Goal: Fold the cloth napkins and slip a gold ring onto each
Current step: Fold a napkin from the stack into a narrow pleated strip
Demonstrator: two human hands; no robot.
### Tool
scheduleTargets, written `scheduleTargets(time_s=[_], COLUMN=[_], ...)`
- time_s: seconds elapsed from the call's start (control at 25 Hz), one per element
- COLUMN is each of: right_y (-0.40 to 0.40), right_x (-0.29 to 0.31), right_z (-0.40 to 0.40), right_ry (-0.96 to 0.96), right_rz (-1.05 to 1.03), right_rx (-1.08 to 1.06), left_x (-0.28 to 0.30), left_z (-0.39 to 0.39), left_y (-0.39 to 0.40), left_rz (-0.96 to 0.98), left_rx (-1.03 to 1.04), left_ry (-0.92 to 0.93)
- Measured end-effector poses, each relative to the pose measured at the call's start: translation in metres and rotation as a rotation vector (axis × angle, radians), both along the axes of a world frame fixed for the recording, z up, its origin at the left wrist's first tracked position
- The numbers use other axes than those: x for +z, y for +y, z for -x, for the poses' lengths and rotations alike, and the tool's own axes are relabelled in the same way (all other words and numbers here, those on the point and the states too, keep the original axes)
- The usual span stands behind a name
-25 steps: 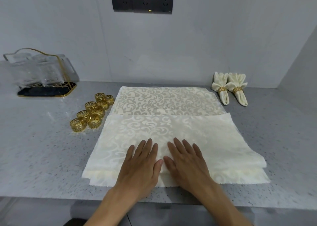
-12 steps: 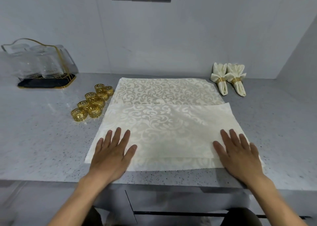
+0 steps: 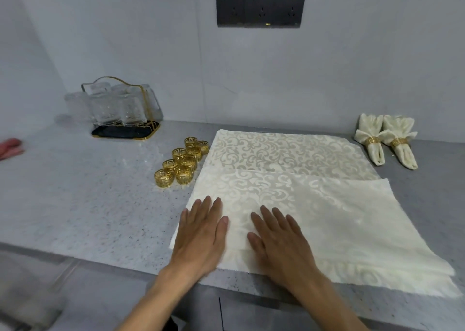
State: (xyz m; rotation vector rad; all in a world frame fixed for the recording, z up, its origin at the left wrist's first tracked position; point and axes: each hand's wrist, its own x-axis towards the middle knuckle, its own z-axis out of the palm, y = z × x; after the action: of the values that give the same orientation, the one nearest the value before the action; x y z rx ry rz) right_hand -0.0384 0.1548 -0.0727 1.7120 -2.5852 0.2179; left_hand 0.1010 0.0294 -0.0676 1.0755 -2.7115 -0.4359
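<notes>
L hand (image 3: 201,232) lying flat, fingers straight, grasping nothing, pressing near-left corner of folded cream napkin (image 3: 314,205) | R hand (image 3: 279,240) doing same just beside it (thumbs apart) | napkin lying mid-counter (image 3: 88,205) | gold rings (image 3: 182,163) sitting clustered just left | 2 ringed napkins (image 3: 387,139) resting far right

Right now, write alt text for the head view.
Two bare hands, left hand and right hand, press flat on a cream damask cloth napkin spread on a grey speckled counter. Loose gold filigree rings cluster left of it; two finished ringed napkins lie at the far right, clear glasses in a gold-trimmed rack at the far left.
</notes>
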Motion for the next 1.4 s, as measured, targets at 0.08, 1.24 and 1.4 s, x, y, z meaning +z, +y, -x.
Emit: scheduleTargets(time_s=[0.08,1.24,1.4], right_y=[-0.006,0.003,-0.003], right_x=[-0.007,0.019,0.06], right_z=[0.006,0.02,0.044], right_ry=[-0.019,-0.892,-1.297], right_rz=[-0.062,0.641,0.603], right_rx=[0.006,-0.202,-0.44], left_x=[0.011,0.046,0.031], left_z=[0.012,0.071,0.071], left_y=[-0.03,-0.069,-0.012], left_rz=[0.168,-0.332,-0.144], left_rx=[-0.05,-0.067,-0.248], left_ry=[0.066,0.682,0.639])
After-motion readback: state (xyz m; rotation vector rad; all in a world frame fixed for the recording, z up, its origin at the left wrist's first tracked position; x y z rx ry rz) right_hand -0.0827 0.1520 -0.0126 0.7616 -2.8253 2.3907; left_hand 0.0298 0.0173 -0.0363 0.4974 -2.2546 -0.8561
